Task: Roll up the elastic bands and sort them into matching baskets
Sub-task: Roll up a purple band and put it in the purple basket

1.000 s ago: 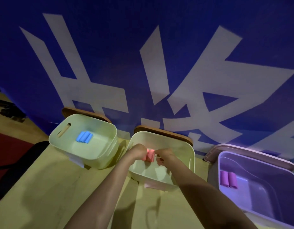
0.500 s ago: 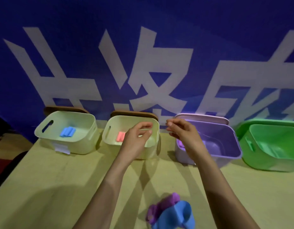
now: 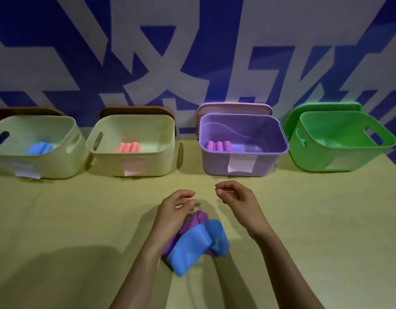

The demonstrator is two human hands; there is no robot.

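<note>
Tabletop [image 3: 70,219] held blue band [image 3: 197,246] overlapping purple band [image 3: 198,219]; left grip [image 3: 174,208], right grip [image 3: 237,199] empty, fingers loose. Risk: overlap could drag both up together.

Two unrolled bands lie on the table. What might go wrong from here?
The blue band lies draped over the purple band, so lifting either may drag the other along. The left cream basket with blue rolls and the next cream basket with pink rolls look alike, so a blue roll could land in the wrong one.
</note>
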